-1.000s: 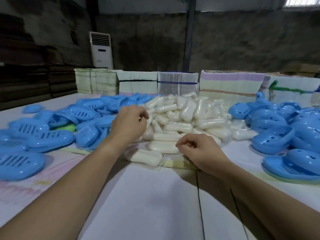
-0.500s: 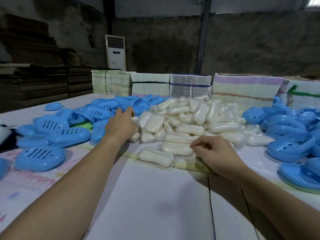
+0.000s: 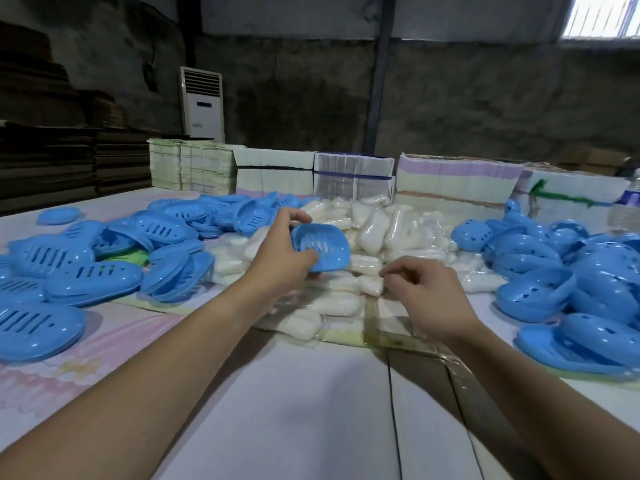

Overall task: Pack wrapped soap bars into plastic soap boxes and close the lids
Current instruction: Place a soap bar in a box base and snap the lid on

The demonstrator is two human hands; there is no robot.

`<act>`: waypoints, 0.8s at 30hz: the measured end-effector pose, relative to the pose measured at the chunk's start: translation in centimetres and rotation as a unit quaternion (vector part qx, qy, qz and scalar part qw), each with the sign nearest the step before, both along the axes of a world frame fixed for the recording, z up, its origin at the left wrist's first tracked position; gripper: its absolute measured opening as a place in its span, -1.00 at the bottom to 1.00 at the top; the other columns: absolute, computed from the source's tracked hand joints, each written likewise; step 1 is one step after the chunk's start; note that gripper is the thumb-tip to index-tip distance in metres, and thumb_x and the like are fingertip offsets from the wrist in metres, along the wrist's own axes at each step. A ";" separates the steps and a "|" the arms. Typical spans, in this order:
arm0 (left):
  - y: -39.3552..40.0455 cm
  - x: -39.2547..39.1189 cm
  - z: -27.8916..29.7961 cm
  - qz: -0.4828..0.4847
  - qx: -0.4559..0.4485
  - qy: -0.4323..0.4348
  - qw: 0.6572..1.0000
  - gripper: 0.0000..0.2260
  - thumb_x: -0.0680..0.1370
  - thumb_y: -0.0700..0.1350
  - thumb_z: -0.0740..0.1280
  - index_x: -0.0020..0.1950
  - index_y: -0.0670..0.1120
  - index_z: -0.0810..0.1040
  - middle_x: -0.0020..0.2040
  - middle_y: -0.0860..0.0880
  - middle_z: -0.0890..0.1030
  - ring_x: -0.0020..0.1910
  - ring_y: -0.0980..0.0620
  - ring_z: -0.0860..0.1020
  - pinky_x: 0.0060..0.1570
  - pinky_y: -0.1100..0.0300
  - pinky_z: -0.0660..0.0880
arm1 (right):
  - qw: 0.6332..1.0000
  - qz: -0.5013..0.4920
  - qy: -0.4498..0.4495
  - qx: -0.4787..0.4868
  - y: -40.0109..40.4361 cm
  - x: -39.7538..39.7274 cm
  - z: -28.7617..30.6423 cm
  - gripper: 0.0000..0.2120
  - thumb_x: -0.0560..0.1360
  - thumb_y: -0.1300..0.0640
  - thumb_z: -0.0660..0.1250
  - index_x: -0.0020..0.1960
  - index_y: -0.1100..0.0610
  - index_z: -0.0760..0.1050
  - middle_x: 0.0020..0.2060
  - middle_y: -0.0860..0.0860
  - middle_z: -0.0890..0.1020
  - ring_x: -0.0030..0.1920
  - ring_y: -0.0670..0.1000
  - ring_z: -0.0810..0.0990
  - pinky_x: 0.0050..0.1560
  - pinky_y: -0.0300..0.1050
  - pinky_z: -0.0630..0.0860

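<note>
my left hand (image 3: pixel 277 258) now gripping a blue soap box half (image 3: pixel 320 247), lifted over the wrapped soap pile (image 3: pixel 374 233), earlier it held nothing, my right hand (image 3: pixel 427 299) still curled at the pile's near edge on the table (image 3: pixel 294 410), grasp unclear

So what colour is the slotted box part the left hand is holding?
Blue. The box part in the left hand shows best in the head view.

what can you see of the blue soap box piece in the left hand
The soap box piece is a blue oval shell of glossy plastic with slots cut through its floor. It is tilted, hollow side toward the camera, above the pile of wrapped soap bars. The left hand grips its left edge. It holds no soap.
</note>
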State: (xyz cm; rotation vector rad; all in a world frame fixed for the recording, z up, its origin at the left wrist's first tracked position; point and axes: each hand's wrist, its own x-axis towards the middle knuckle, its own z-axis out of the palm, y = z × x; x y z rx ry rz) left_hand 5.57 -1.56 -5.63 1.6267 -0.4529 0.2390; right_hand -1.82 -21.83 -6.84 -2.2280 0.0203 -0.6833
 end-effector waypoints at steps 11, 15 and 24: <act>-2.6 -4.0 -1.7 -0.207 0.226 -0.025 0.952 -0.42 0.27 -0.07 0.59 0.17 0.22 0.41 0.12 0.05 0.55 -0.09 -0.02 0.64 -0.22 0.11 0.64 | 0.946 -0.232 0.048 -0.221 -9.4 -1.3 2.6 -0.77 0.46 0.02 0.29 0.11 -0.02 0.56 -0.21 -0.10 0.58 -0.04 0.05 0.52 -0.17 -0.05 0.45; -3.0 -4.4 -2.0 -0.194 0.310 -0.153 0.918 -0.42 0.30 -0.10 0.56 0.13 0.33 0.37 0.12 0.29 0.50 0.07 0.33 0.50 -0.08 0.44 0.47 | 0.948 -0.231 0.083 -0.204 -11.5 -2.6 0.9 -0.66 0.45 0.05 0.35 0.22 0.02 0.58 -0.08 -0.03 0.61 0.10 0.11 0.50 0.06 0.04 0.51; -3.1 -4.6 -1.9 -0.190 0.420 -0.164 0.872 -0.43 0.30 0.31 0.45 0.25 0.19 0.45 0.04 0.23 0.54 0.05 0.29 0.46 -0.01 0.31 0.46 | 0.915 -0.155 0.041 -0.369 -7.0 0.9 -1.2 -0.55 0.51 -0.20 0.22 0.35 -0.08 0.43 0.19 -0.04 0.48 0.20 0.06 0.32 0.12 -0.01 0.34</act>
